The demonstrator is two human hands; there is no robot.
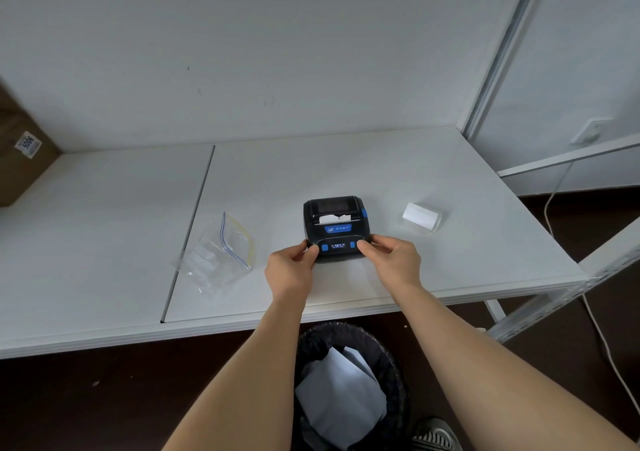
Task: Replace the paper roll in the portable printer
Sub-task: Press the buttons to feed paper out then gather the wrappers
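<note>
Bare skin, both hands on the printer [335, 228]: left hand [290, 270] pinches its near-left corner, thumb on top by the left blue button; right hand [391, 260] pinches the near-right corner, thumb pressing at the right blue button. Neither hand holds anything else. Printer sits flat on the white table [415, 173], lid closed, a torn paper stub sticking out of its slot.

Paper roll [422, 216] lies on its side right of the printer, just beyond the right hand, apart from both. Clear zip bag [221, 253] lies left of the printer, near the left hand. Black bin [349, 381] with crumpled paper stands under the table edge, nearer than the printer.

Risks, judged: lid still shut, so prying it without the side latch could strain the hinge; a thumb on the button may feed paper; the roll could get nudged off the table's right side.
</note>
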